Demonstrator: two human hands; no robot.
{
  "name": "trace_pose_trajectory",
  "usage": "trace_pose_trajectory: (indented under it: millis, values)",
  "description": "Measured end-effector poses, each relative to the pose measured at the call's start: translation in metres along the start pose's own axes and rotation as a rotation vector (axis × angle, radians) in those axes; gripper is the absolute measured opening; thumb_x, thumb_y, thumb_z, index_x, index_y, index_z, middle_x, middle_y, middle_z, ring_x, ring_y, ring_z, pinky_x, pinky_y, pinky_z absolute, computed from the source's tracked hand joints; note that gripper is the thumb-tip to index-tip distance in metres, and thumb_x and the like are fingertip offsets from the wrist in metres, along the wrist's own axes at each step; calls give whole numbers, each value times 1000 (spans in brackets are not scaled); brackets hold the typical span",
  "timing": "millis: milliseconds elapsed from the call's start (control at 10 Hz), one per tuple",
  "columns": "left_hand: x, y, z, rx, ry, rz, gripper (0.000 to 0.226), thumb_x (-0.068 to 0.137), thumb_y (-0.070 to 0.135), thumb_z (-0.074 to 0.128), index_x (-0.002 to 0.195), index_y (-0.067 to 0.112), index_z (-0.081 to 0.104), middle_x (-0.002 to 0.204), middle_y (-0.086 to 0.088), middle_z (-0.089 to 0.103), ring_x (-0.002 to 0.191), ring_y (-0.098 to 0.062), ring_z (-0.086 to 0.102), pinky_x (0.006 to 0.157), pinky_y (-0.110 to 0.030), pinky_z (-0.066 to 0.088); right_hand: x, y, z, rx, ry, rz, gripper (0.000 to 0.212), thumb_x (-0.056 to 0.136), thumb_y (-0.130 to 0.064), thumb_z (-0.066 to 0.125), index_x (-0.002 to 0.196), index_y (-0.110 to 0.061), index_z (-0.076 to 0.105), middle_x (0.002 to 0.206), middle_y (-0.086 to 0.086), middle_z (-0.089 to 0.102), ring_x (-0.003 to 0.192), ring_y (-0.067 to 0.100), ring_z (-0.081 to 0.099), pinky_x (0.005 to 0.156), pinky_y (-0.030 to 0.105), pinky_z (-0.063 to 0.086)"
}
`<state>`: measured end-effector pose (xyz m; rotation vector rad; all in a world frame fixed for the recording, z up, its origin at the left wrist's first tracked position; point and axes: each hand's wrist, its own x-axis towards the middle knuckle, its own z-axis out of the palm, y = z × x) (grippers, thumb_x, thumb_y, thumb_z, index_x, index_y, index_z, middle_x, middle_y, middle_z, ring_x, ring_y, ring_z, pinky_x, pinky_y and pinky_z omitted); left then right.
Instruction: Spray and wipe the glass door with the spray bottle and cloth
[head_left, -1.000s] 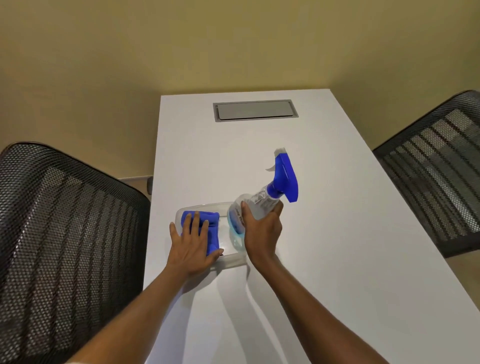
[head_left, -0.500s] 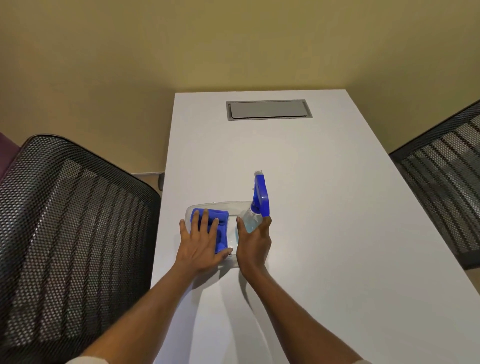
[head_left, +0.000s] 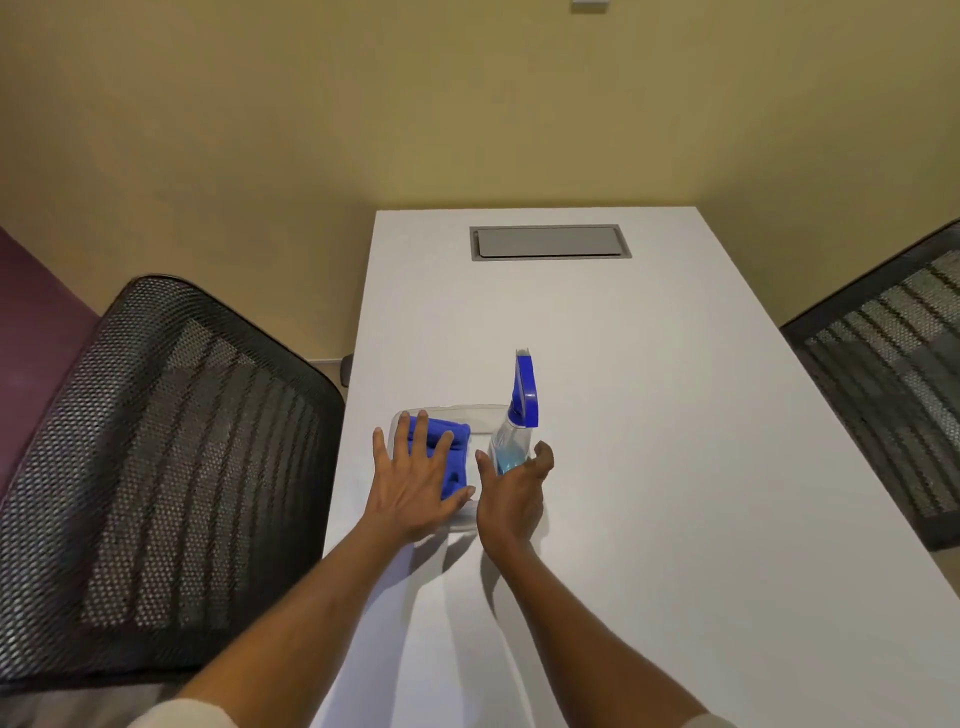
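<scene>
A clear spray bottle (head_left: 511, 441) with blue liquid and a blue trigger head stands upright at the right end of a clear plastic tray (head_left: 483, 415) on the white table (head_left: 649, 467). My right hand (head_left: 511, 499) sits just behind the bottle's base. Thumb and fingers are spread loosely on either side of the bottle, not clamped on it. A folded blue cloth (head_left: 452, 452) lies in the tray's left part. My left hand (head_left: 415, 483) rests flat on the cloth with its fingers apart. No glass door is in view.
A black mesh chair (head_left: 171, 478) stands close to the table's left edge and another mesh chair (head_left: 893, 395) at the right. A grey cable hatch (head_left: 550, 241) is set into the table's far end. A yellow wall lies beyond.
The bottle went from tilted in my right hand to upright in the tray. My right hand's grip has loosened and my left hand has flattened on the cloth.
</scene>
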<state>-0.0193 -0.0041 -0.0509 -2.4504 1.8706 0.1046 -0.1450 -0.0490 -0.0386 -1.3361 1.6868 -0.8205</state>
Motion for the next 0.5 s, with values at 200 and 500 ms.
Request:
trace_pose_trajectory:
  millis: [200,500]
  values:
    - [-25,2,-34,89,60,-29,91,85,79,18,156,23,5,163,-20,-10,148,-43,-14,113,-63,-13,-28,6,-26,-457,120,-321,88,67,-43,84,132,-2,40,127,19,53,115,34,52,89,43,53]
    - [-122,-19,-141,226,309,0,88,92,68,21,154,7,6,161,-27,0,148,-46,-4,113,-68,-3,-109,-48,-106,-753,194,-933,87,72,-49,74,136,-3,36,138,26,47,124,42,47,96,51,45]
